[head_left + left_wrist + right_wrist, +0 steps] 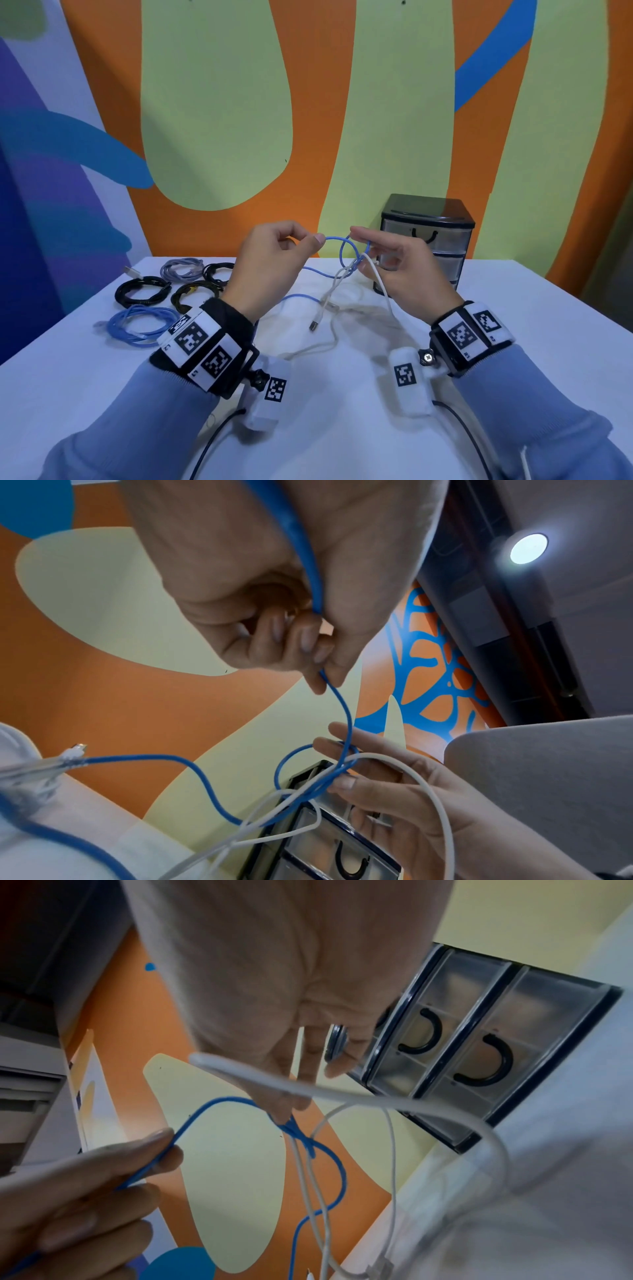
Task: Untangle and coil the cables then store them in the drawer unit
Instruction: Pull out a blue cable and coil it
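- While the tangle is held up above the white table (342,428) in the head view, the blue cable (334,238) is seen pinched between thumb and forefinger of the left hand (270,260), and the knot (356,263) sits to the right of that pinch, at the fingertips of the right hand (400,265). The stretch between the two hands runs left to right, so the right hand is judged nearer the knot. The drawer unit (428,219) stands just behind the right hand, and coiled cables (144,291) lie on the table's left part.
- From the left wrist, the blue cable is shown passing through the closed left fingers (308,639) and dropping to the loop, where a white cable (428,777) crosses through it; that crossing is hard to read from the head.
- From the right wrist, the right fingers (284,1110) are seen closed on the blue cable at the knot. Whether the white cable is also gripped cannot be told.
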Demonstrator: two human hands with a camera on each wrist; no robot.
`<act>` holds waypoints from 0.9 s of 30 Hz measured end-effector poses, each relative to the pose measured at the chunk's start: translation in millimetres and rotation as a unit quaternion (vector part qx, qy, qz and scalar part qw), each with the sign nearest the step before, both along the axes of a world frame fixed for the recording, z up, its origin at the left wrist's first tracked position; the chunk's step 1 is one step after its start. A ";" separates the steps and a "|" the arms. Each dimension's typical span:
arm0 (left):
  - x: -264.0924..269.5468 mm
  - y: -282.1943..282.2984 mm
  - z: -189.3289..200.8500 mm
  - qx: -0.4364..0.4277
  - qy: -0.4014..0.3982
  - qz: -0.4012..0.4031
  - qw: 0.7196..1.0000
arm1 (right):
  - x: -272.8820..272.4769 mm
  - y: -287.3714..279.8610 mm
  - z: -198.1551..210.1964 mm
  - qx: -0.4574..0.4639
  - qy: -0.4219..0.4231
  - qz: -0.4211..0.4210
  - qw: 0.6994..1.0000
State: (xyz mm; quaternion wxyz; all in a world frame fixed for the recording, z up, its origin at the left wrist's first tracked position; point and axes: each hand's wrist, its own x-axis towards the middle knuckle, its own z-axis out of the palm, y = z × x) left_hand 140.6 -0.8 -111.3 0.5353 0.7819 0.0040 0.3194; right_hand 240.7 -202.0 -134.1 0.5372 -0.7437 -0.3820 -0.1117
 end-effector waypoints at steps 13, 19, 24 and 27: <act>-0.2 -2.3 -4.4 0.061 0.048 -0.051 0.996 | -14.4 7.3 4.2 0.060 0.006 0.064 0.996; -2.9 -11.9 -5.2 0.066 0.064 -0.064 0.994 | -23.2 11.1 6.6 0.026 0.021 0.141 0.989; -7.6 -15.4 0.0 0.026 0.035 -0.070 0.997 | -22.6 13.2 5.1 0.023 0.040 0.167 0.985; -10.2 -19.5 -1.3 0.066 0.019 -0.073 0.995 | -23.2 12.6 5.0 0.017 0.039 0.159 0.986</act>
